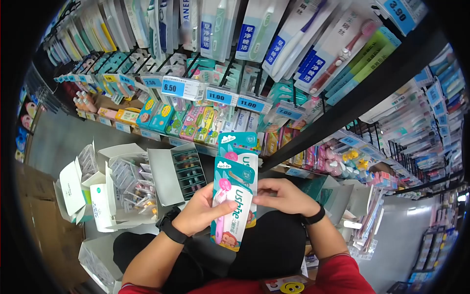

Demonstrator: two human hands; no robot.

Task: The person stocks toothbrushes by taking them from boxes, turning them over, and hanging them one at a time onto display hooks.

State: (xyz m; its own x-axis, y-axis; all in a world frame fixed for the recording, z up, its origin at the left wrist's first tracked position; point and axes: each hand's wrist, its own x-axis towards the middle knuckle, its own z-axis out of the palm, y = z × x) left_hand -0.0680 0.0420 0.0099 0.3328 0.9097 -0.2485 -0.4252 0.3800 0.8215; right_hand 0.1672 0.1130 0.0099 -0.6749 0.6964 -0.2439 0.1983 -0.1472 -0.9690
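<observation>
My left hand (pixel 208 210) is closed around a teal and white toothbrush pack (pixel 238 215), its thumb across the front near a pink toothbrush. Behind and slightly above it is a second pack (pixel 239 141) of the same design, partly hidden by the first. My right hand (pixel 281 195) is at the right edge of the packs, fingers bent and thumb close to the forefinger; its fingertips touch or nearly touch the rear pack's edge. Both packs stand roughly upright over my lap.
Hanging toothbrush packs (pixel 262 29) and price tags (pixel 181 88) fill the rack ahead. Boxed toothpaste (pixel 193 122) lines the shelf below. Open cartons (pixel 105 196) stand at left, another carton (pixel 342 196) at right. A dark post (pixel 338 88) slants across the right side.
</observation>
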